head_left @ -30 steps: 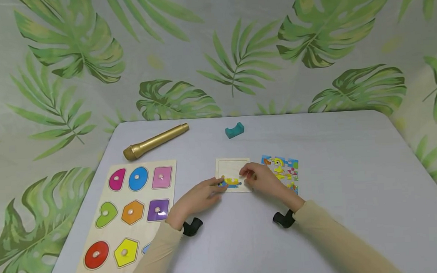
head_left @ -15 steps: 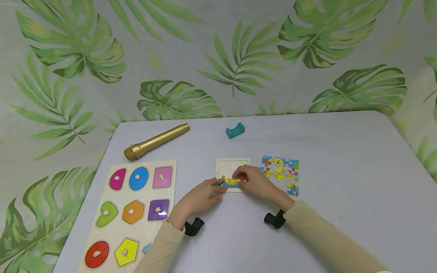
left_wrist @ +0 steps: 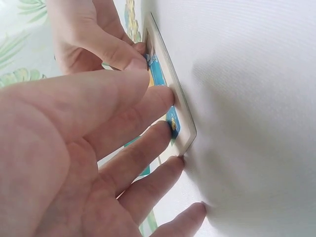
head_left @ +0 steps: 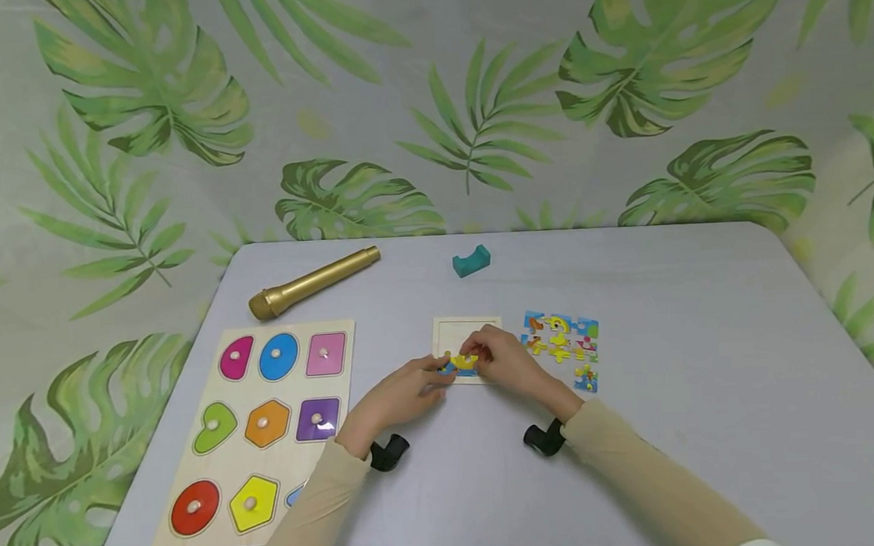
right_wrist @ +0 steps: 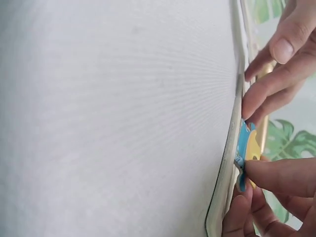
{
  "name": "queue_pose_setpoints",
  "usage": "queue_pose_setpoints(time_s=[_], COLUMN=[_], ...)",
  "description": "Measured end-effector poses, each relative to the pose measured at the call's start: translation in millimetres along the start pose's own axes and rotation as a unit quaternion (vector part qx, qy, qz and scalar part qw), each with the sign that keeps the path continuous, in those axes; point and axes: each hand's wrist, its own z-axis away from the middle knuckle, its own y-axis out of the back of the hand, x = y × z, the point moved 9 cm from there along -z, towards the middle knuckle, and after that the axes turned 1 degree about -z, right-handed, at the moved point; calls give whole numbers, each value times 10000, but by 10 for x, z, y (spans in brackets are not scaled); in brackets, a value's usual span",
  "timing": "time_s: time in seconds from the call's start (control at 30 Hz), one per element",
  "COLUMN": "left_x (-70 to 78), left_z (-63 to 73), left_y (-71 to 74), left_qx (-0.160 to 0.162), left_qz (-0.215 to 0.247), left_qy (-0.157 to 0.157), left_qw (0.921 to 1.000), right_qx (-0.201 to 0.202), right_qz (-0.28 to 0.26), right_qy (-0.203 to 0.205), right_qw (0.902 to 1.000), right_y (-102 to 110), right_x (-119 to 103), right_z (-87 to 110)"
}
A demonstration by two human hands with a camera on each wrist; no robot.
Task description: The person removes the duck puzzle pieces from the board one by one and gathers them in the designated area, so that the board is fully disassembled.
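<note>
A small wooden puzzle frame (head_left: 457, 330) lies flat at mid-table. Blue and yellow jigsaw pieces fill part of its near side. My left hand (head_left: 402, 392) rests its extended fingertips on the frame's near left corner; in the left wrist view, fingers (left_wrist: 148, 106) press on the rim and a blue piece (left_wrist: 173, 123). My right hand (head_left: 510, 364) pinches a blue and yellow jigsaw piece (right_wrist: 242, 143) between thumb and fingers at the frame's near side. Its seating in the frame is partly hidden by the fingers. Right of the frame lie several loose jigsaw pieces (head_left: 559, 341).
On the left lies a wooden shape board (head_left: 244, 375) with knobbed coloured shapes. Behind it is a gold microphone (head_left: 313, 283). A teal curved block (head_left: 471, 261) sits beyond the frame. The white table (head_left: 698, 357) meets a leaf-patterned cloth at the back.
My right hand has moved left, from the frame's right edge to the pieces at its near side, uncovering more loose pieces. The left hand stays in place.
</note>
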Motion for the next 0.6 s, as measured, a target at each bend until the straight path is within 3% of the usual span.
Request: queue_pose_setpoints(time_s=[0.2,0.6], left_x=[-2,-23], left_z=[-3,5], left_y=[2,-4], left_qx=[32,-48], left_qz=[24,-14], left_qy=[-34,203], left_qw=[10000,9998], right_qx=[-62,-34], right_qz=[-488,-1000], right_qy=[-249,-996], right_qw=[9985,9900], right_y=[46,464], right_x=[95,428], right_z=[-1,173])
